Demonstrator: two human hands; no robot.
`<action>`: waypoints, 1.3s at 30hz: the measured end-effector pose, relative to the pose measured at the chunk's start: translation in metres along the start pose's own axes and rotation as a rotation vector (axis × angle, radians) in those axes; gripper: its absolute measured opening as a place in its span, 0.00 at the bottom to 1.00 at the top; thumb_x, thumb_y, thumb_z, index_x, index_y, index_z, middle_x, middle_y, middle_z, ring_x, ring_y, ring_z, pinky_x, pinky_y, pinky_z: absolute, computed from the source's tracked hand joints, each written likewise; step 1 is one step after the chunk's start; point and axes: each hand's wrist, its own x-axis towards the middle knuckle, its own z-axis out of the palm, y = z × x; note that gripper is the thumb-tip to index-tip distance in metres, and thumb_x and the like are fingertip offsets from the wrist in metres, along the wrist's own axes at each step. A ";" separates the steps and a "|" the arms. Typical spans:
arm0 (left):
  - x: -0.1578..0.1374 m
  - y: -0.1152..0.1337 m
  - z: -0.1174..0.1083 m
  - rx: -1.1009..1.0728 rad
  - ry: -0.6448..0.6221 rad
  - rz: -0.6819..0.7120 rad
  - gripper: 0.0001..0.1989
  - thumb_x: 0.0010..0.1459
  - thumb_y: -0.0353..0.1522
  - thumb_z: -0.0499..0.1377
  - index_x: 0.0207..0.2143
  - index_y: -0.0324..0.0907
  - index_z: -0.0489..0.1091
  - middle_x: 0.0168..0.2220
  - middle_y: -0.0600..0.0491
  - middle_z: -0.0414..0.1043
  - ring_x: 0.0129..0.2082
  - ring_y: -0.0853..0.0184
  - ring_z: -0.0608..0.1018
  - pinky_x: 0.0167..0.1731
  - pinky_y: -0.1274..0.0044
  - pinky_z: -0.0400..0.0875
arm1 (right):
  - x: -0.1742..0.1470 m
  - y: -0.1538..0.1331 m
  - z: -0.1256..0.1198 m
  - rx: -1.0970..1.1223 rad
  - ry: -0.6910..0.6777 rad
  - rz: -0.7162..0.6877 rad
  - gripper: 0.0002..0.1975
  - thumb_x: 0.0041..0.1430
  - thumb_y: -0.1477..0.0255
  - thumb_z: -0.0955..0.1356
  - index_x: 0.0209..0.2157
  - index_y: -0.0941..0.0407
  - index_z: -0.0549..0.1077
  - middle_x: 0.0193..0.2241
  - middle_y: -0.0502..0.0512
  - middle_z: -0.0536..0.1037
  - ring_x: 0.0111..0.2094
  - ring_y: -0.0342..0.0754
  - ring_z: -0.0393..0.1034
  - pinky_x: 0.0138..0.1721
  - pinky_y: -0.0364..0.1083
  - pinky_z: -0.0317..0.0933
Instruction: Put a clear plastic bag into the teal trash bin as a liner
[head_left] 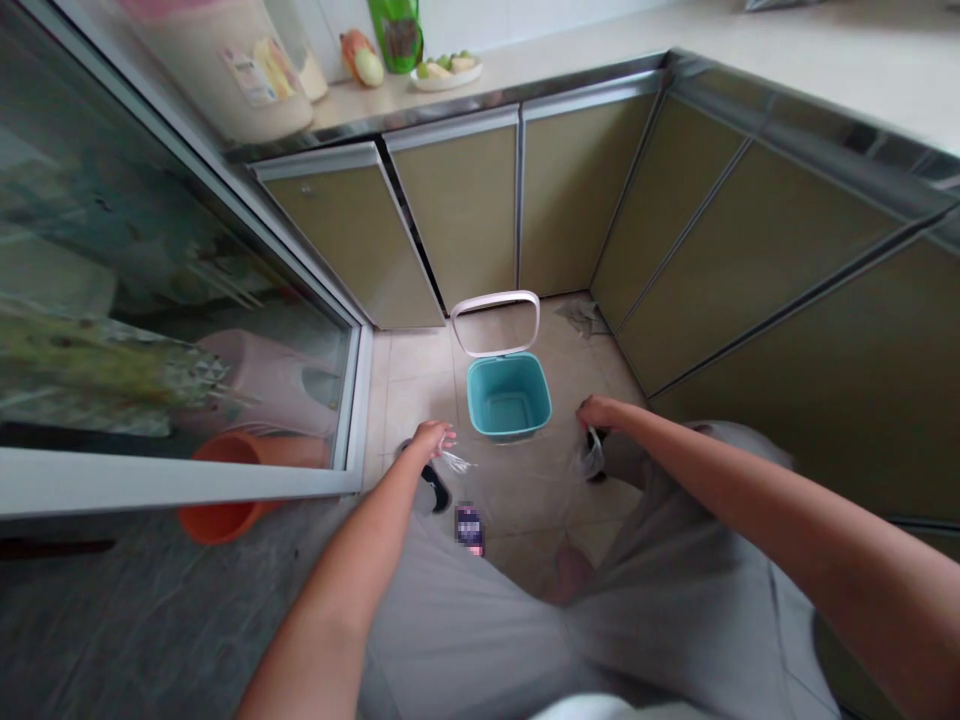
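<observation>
A clear plastic bag (592,458) stretches thinly between my two hands, and its middle is hard to make out against the floor tiles. My left hand (433,439) pinches its left edge, where a crumpled end sticks out past the fingers. The fingers of my right hand (595,411) are closed on the opposite edge. Just beyond the hands, a teal trash bin (510,434) stands upright on the floor with nothing inside. Its pale pink rim ring (535,325) is tipped up at the back. Neither hand touches the bin.
Cabinets (457,205) enclose the far and right sides, one door slightly ajar. A glass sliding door (355,400) is at left, with an orange bucket (217,520) beyond it. A blurred purple item (469,530) lies between my feet. A white plate (450,80) rests on the counter.
</observation>
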 end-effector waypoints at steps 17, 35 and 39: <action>0.020 0.009 -0.001 -0.202 0.011 0.130 0.18 0.57 0.36 0.63 0.49 0.41 0.73 0.46 0.46 0.81 0.35 0.69 0.81 0.26 0.83 0.67 | 0.015 -0.026 -0.045 -0.223 -0.073 0.110 0.18 0.62 0.62 0.67 0.28 0.63 0.79 0.19 0.60 0.74 0.24 0.52 0.74 0.31 0.48 0.68; 0.016 0.011 0.012 0.497 0.176 0.497 0.22 0.59 0.39 0.65 0.54 0.44 0.70 0.53 0.42 0.75 0.50 0.60 0.78 0.49 0.73 0.68 | 0.038 -0.144 -0.148 0.029 0.416 -0.281 0.37 0.64 0.65 0.68 0.70 0.57 0.55 0.38 0.62 0.81 0.31 0.52 0.75 0.35 0.48 0.69; 0.012 0.015 0.011 0.558 0.151 0.427 0.24 0.58 0.40 0.65 0.56 0.47 0.69 0.53 0.44 0.75 0.49 0.60 0.78 0.47 0.73 0.68 | 0.032 -0.122 -0.123 -0.016 0.517 -0.364 0.27 0.63 0.68 0.68 0.63 0.54 0.66 0.41 0.58 0.81 0.38 0.52 0.75 0.39 0.45 0.65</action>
